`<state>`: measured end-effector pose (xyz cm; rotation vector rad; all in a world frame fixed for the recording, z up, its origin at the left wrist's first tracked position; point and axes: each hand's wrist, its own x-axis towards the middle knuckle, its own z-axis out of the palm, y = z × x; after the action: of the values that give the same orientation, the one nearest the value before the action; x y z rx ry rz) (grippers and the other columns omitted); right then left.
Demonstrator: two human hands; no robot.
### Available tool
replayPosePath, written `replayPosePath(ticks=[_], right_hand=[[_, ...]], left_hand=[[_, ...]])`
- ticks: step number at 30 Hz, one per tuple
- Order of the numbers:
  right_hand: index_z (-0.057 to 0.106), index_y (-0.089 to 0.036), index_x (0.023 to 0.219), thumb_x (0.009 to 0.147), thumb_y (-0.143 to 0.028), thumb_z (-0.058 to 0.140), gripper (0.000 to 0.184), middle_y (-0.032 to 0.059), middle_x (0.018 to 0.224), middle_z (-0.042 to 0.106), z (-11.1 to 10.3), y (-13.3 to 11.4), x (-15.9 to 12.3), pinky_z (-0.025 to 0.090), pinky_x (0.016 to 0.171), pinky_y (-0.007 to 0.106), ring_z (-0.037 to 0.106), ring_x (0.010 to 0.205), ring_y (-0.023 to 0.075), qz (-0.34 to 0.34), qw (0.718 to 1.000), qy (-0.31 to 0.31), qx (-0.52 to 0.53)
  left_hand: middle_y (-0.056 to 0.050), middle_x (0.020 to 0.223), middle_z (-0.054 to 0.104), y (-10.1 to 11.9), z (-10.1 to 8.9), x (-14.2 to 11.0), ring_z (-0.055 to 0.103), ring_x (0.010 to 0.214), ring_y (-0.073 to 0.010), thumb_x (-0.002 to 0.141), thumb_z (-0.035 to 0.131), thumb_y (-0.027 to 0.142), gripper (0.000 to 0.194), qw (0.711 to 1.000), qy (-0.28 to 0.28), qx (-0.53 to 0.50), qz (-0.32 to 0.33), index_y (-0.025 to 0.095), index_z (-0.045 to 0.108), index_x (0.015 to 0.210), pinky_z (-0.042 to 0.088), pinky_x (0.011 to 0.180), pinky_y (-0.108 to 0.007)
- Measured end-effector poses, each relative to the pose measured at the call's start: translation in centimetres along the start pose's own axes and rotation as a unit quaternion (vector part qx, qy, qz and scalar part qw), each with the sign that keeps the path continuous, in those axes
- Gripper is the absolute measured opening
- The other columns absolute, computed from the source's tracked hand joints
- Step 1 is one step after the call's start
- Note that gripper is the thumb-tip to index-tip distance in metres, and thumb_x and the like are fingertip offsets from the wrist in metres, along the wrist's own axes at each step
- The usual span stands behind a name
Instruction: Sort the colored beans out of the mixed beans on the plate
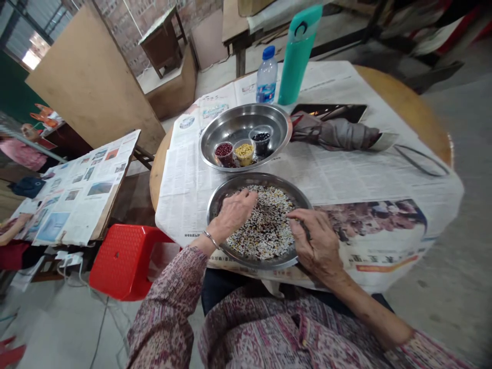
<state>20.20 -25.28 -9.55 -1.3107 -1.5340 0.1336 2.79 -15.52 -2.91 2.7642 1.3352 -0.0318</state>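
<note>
A steel basin [265,264] in front of me holds a spread mix of small white, yellow, black and dark red grains or beans [265,220]. My left hand [235,211], with a bracelet at its wrist, reaches over the left rim, fingers bent together above the mix. At the right rim, my right hand [317,243] has its fingers curled and thumb drawn in. Whatever either hand pinches is too small to make out. Just beyond, a second steel basin [230,125] contains three clear cups: red beans [223,151], yellow beans [244,152] and black beans [261,139].
Newspaper [184,179] covers the round table. Behind the basins stand a water bottle [266,77] and a teal bottle [300,56]. A folded grey umbrella [342,134] lies right, beside a dark flat phone or tablet [353,111]. A red stool [123,261] is at left.
</note>
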Motion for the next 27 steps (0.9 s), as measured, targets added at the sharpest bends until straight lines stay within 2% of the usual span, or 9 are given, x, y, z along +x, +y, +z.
replayPosePath(ticks=[3, 5, 7, 9, 13, 15, 21, 25, 27], right_hand=[[0.064, -0.025, 0.105, 0.095, -0.022, 0.052, 0.015, 0.0075, 0.100, 0.069, 0.0, -0.1, 0.0, 0.050, 0.088, 0.045, 0.064, 0.096, 0.0257, -0.001, 1.000, 0.006, 0.003], [0.063, -0.025, 0.105, 0.095, -0.022, 0.053, 0.015, 0.0075, 0.099, 0.069, 0.0, -0.1, 0.0, 0.050, 0.088, 0.045, 0.063, 0.096, 0.0255, -0.004, 1.000, 0.009, 0.002], [0.063, -0.024, 0.105, 0.095, -0.021, 0.052, 0.015, 0.0078, 0.099, 0.069, 0.0, -0.1, 0.0, 0.050, 0.089, 0.045, 0.063, 0.096, 0.0255, -0.007, 1.000, 0.005, 0.000], [0.063, -0.024, 0.105, 0.095, -0.021, 0.053, 0.015, 0.0082, 0.099, 0.069, -0.1, -0.1, 0.0, 0.049, 0.089, 0.044, 0.063, 0.096, 0.0256, -0.010, 1.000, 0.003, 0.000], [0.063, -0.024, 0.106, 0.095, -0.023, 0.053, 0.015, 0.0082, 0.099, 0.069, 0.0, 0.0, -0.1, 0.049, 0.088, 0.044, 0.063, 0.096, 0.0258, -0.011, 1.000, 0.003, 0.000], [0.064, -0.025, 0.106, 0.095, -0.023, 0.052, 0.016, 0.0078, 0.099, 0.069, 0.0, 0.1, -0.1, 0.049, 0.087, 0.044, 0.063, 0.095, 0.0258, -0.010, 1.000, 0.004, -0.002], [0.063, -0.024, 0.106, 0.095, -0.020, 0.052, 0.015, 0.0078, 0.100, 0.069, 0.1, 0.0, 0.0, 0.049, 0.089, 0.044, 0.063, 0.096, 0.0252, -0.019, 1.000, 0.008, -0.003], [0.062, -0.023, 0.107, 0.094, -0.019, 0.054, 0.015, 0.0081, 0.101, 0.069, 0.0, 0.0, 0.0, 0.049, 0.089, 0.044, 0.063, 0.097, 0.0256, -0.017, 1.000, 0.005, -0.003], [0.062, -0.023, 0.106, 0.094, -0.019, 0.054, 0.016, 0.0081, 0.100, 0.069, 0.0, -0.1, 0.0, 0.049, 0.089, 0.044, 0.063, 0.097, 0.0256, -0.015, 1.000, 0.004, -0.003]], left_hand=[[-0.007, 0.114, 0.065, -0.2, -1.1, -2.4, 0.067, 0.099, -0.0192, 0.107, 0.043, 0.033, 0.024, 0.997, -0.022, -0.042, -0.059, 0.020, 0.053, 0.125, 0.055, 0.081, -0.030], [-0.008, 0.120, 0.061, 0.4, -1.7, -4.4, 0.066, 0.101, -0.0221, 0.101, 0.052, 0.049, 0.040, 0.995, -0.036, -0.061, -0.065, 0.021, 0.050, 0.130, 0.057, 0.081, -0.033], [-0.008, 0.123, 0.057, 1.2, -2.0, -6.1, 0.064, 0.107, -0.0263, 0.088, 0.065, 0.064, 0.065, 0.994, -0.058, -0.085, -0.039, 0.024, 0.046, 0.135, 0.058, 0.080, -0.036], [-0.008, 0.125, 0.054, 2.3, -1.7, -7.0, 0.061, 0.110, -0.0263, 0.086, 0.070, 0.059, 0.066, 0.992, -0.072, -0.107, 0.010, 0.026, 0.044, 0.138, 0.058, 0.082, -0.036], [-0.007, 0.117, 0.055, 3.6, -0.2, -5.8, 0.061, 0.098, -0.0191, 0.100, 0.051, 0.021, 0.019, 0.987, -0.084, -0.100, 0.087, 0.021, 0.057, 0.119, 0.057, 0.080, -0.032], [-0.007, 0.110, 0.056, 3.6, 0.4, -4.2, 0.061, 0.092, -0.0180, 0.100, 0.044, 0.011, 0.021, 0.988, -0.069, -0.089, 0.107, 0.019, 0.060, 0.113, 0.057, 0.078, -0.031], [-0.008, 0.126, 0.054, 1.2, -0.6, -2.0, 0.056, 0.115, -0.0216, 0.103, 0.048, 0.025, 0.020, 0.996, 0.055, -0.072, -0.004, 0.020, 0.056, 0.121, 0.053, 0.097, -0.036], [-0.015, 0.140, 0.046, 0.4, -1.9, -4.9, 0.049, 0.126, -0.0341, 0.084, 0.073, 0.059, 0.067, 0.996, 0.000, -0.028, -0.089, 0.020, 0.048, 0.132, 0.051, 0.102, -0.049], [-0.017, 0.139, 0.047, 0.6, -2.4, -6.8, 0.052, 0.121, -0.0363, 0.074, 0.079, 0.063, 0.082, 0.994, -0.059, -0.017, -0.088, 0.019, 0.045, 0.134, 0.053, 0.098, -0.050]])
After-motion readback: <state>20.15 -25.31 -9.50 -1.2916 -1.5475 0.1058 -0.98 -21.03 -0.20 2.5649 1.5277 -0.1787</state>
